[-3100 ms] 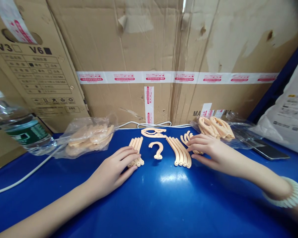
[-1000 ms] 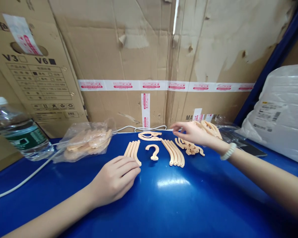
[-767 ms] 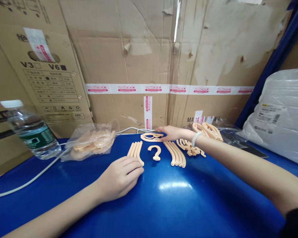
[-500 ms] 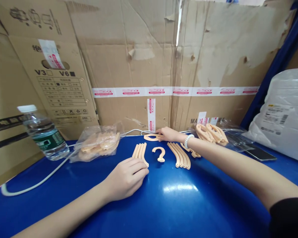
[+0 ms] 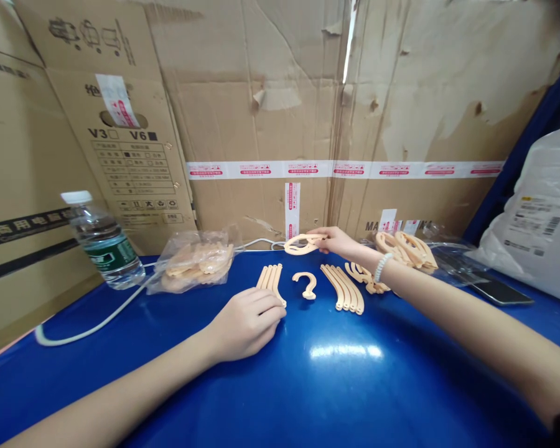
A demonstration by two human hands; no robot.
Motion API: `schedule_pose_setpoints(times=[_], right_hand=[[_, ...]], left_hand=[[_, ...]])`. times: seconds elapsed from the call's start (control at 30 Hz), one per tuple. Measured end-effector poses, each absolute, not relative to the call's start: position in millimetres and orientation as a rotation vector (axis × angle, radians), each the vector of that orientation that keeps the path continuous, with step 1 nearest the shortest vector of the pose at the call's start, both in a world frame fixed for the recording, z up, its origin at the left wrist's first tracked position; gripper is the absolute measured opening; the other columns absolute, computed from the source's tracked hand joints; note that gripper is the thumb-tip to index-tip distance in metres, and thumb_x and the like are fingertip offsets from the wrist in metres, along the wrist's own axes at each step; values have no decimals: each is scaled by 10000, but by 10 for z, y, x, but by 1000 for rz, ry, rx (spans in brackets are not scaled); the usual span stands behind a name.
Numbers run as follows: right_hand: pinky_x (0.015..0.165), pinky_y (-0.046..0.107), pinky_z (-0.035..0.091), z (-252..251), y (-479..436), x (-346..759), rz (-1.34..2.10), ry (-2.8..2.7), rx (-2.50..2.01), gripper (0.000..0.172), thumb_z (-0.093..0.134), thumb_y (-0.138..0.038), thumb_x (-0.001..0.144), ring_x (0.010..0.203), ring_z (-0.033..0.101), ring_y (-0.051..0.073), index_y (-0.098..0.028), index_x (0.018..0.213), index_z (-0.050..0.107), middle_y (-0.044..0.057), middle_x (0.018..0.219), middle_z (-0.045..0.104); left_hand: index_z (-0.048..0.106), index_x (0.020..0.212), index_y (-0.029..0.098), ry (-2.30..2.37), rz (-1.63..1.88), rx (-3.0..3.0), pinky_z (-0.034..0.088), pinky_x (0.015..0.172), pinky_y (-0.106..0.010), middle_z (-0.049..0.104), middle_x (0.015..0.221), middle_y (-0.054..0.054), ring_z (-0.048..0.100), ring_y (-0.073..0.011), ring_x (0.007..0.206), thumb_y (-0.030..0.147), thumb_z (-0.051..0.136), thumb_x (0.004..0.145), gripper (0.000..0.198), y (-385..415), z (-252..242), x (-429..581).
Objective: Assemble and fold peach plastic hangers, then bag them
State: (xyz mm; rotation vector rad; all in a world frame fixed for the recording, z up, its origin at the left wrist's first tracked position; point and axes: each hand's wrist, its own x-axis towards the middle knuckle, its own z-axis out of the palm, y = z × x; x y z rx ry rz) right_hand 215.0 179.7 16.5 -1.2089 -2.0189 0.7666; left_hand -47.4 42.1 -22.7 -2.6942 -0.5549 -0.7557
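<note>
My right hand (image 5: 335,242) pinches one end of a beige oval plastic loop (image 5: 299,244), held near the back edge of the blue table. My left hand (image 5: 249,325) is closed at the near ends of several curved beige plastic strips (image 5: 271,278) lying side by side, its fingertips partly hidden. Between the hands lies a beige plastic hook (image 5: 308,284), like a hanger's hook. A second row of curved strips (image 5: 343,288) lies right of the hook. Smaller beige hook-like pieces (image 5: 366,278) are heaped beyond it, under my right forearm.
More oval loops (image 5: 407,249) lie at the back right by clear plastic wrap and a phone (image 5: 504,290). A clear bag (image 5: 196,258) of beige parts, a water bottle (image 5: 105,242) and a white cable (image 5: 81,336) are at left. Cardboard (image 5: 261,124) walls the back; a white wrapped bundle (image 5: 536,211) stands right.
My right hand has raised the oval loop off the table at the back and tilted it. My left hand stays at the left strips. The view has shifted slightly left.
</note>
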Motion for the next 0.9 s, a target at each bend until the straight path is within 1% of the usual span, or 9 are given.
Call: schedule_pose_setpoints(times=[0.1,0.2,0.33,0.43,0.5,0.6,0.67,0.8,0.9], right_hand=[[539,251,478,247,1499,2319,813,-1911,-1152,338,592,-195,855,595,572,118,-96,1175,641,77,829,698],[573,238,487,327,1088,2535,814,-1834,-1109,321,613,-289,872,694,600,129,-153,1162,627,74,920,684],[484,219,433,375,505,2672,847,-1791,-1093,343,686,-394,851,601,566,122,-196,1126,634,14,769,640],[625,275,533,289,181,2598,920,-1793,-985,375,702,-391,847,736,641,171,-219,1172,631,51,886,690],[642,295,547,186,49,2513,956,-1770,-951,379,707,-393,842,749,648,183,-239,1180,633,57,917,694],[555,270,518,48,-36,2427,1020,-1750,-950,358,716,-384,836,645,608,157,-257,1164,651,31,830,671],[532,257,511,2,-41,2420,1099,-1717,-944,372,739,-374,819,601,593,144,-256,1163,660,8,752,650],[510,243,519,-19,-12,2460,1275,-1573,-965,366,778,-417,784,530,595,123,-205,1075,713,5,665,660],[521,244,549,-44,-3,2461,1390,-1493,-1016,350,796,-461,757,531,632,125,-163,932,737,38,690,697]], left_hand=[[645,1047,167,-655,-861,-2685,551,793,-361,739,965,-97,701,-229,899,111,466,919,227,411,-210,-482],[588,1163,147,-839,-1031,-2663,552,725,-313,713,934,-88,681,-191,807,121,464,930,265,341,-141,-445],[558,1243,178,-1359,-1339,-2820,499,575,-243,629,750,1,586,-140,612,247,522,930,323,162,-37,-264],[525,1301,198,-1700,-1419,-3077,460,497,-230,683,932,-45,552,-119,559,359,598,883,454,42,-25,-70],[566,1236,195,-1814,-1460,-3222,440,478,-220,688,1017,-65,547,-105,550,356,612,868,404,-17,-45,36],[645,969,176,-1854,-1355,-3329,398,466,-208,615,715,15,509,-92,488,347,560,916,198,-90,-77,113],[617,838,175,-1845,-1309,-3349,396,472,-204,515,612,47,520,-94,478,376,527,946,246,-133,-92,119],[537,791,181,-1908,-1575,-3342,497,519,-222,585,645,21,616,-124,532,461,536,939,316,-163,-114,94],[569,849,166,-2059,-1878,-3178,567,562,-251,689,791,-37,677,-145,585,499,613,885,338,-122,-126,66]])
